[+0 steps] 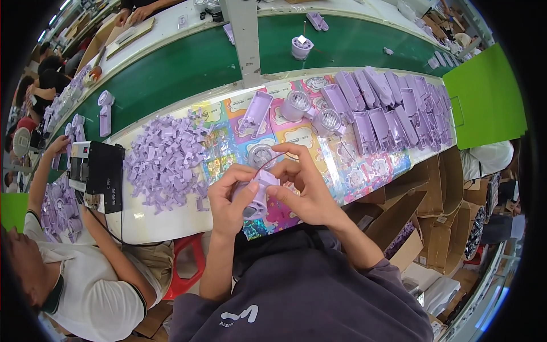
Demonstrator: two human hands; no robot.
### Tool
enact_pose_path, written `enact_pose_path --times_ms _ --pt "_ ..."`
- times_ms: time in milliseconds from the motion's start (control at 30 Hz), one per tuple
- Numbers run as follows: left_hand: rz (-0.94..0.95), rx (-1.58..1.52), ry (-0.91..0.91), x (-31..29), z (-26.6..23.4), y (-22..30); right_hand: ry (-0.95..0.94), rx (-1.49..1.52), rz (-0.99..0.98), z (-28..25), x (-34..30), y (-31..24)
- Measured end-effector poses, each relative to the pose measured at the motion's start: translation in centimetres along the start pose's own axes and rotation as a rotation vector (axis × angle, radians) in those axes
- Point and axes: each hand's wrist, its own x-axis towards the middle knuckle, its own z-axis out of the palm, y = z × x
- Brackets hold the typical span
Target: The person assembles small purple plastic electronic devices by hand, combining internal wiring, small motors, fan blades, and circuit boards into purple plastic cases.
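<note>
My left hand [229,199] is closed around a round lavender plastic fan housing [257,206], low over the table's near edge. A thin dark red wire [263,166] curves up from the housing to my right index finger. My right hand [305,191] has its thumb pressed to the housing's right side and its other fingers curled; what lies under them is hidden. Just beyond my hands lies a round clear-topped part [261,154]. Farther off are two more round housings, one [296,106] beside another [328,122], and an open lavender handle shell [256,113].
Small lavender pieces [165,157] are heaped at the left. Rows of handle shells [379,122] fill the right. A black machine [98,174] stands by a co-worker [94,279]. Behind a metal post [243,45] runs a green conveyor belt [188,71]. Cardboard boxes [439,199] stand right.
</note>
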Motion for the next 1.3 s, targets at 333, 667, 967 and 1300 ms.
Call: enact_pose_path --times_ms 333,667,967,1300 --pt "-0.045 -0.174 0.057 0.2 0.4 -0.1 0.171 -0.004 0.073 0.8 -0.2 -0.7" --pt "-0.021 0.198 -0.302 5.0 4.3 2.9 0.427 0.372 -0.087 2.4 -1.8 2.6" --pt "0.482 1.466 -0.568 15.7 -2.5 0.1 0.455 -0.040 0.103 -2.9 -1.9 5.6" --pt "0.666 1.763 -0.726 16.1 -3.1 0.5 0.385 -0.223 0.043 -3.9 -2.6 7.3"
